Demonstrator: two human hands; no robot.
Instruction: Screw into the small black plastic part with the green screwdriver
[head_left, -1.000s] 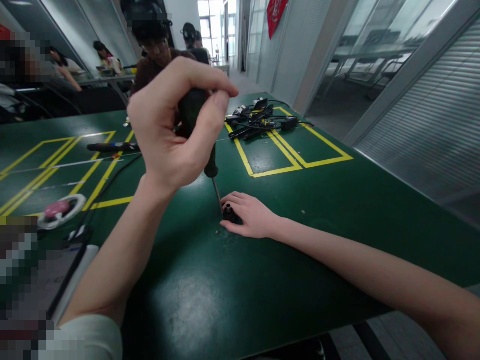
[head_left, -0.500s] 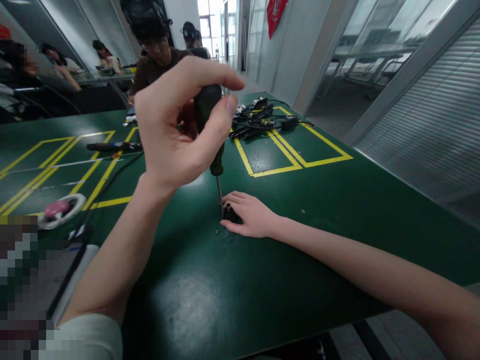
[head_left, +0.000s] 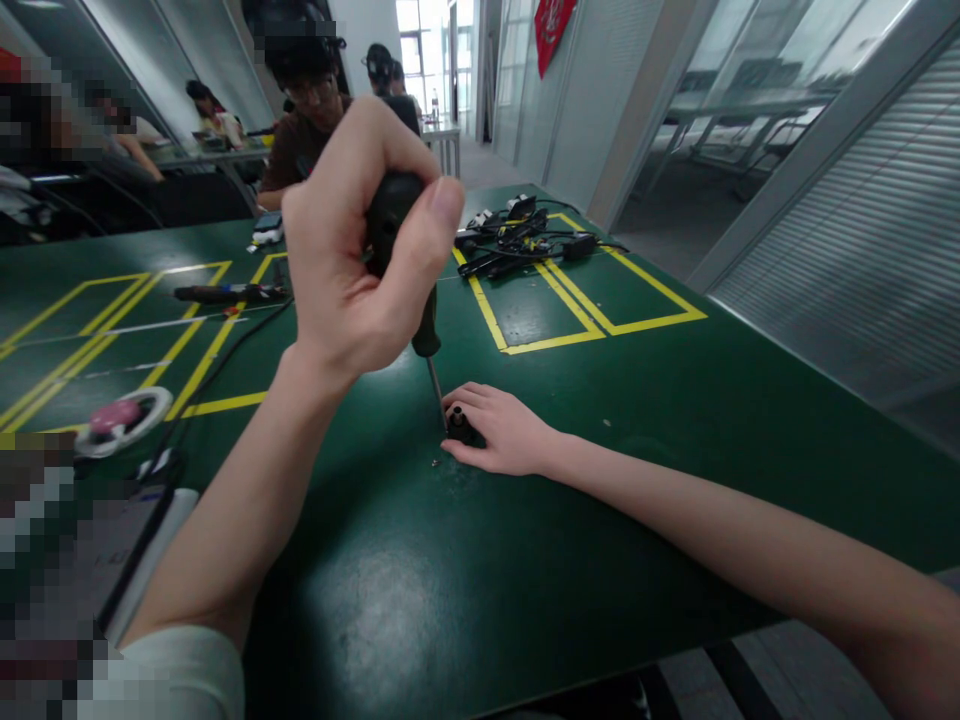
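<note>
My left hand (head_left: pixel 367 250) is wrapped round the dark handle of a screwdriver (head_left: pixel 426 335), held nearly upright with its shaft pointing down. The tip of the shaft meets the near left side of a small black part (head_left: pixel 459 424) with a short round stub on top. Low on the green table (head_left: pixel 570 560), my right hand (head_left: pixel 499 430) grips that part between thumb and fingers; its far side is hidden by the hand. A tiny metal bit, perhaps a screw (head_left: pixel 434 463), lies just in front of it.
Black cables and plugs (head_left: pixel 517 240) lie heaped farther back, by yellow tape outlines (head_left: pixel 555 347). To the left are a dark pen-shaped tool (head_left: pixel 225 293) with a cord and a white ring with a pink centre (head_left: pixel 120 418). A person (head_left: pixel 307 130) sits across the table.
My left index finger has curled in round the screwdriver handle, and the handle has tilted slightly left. The right hand and the black part have stayed put.
</note>
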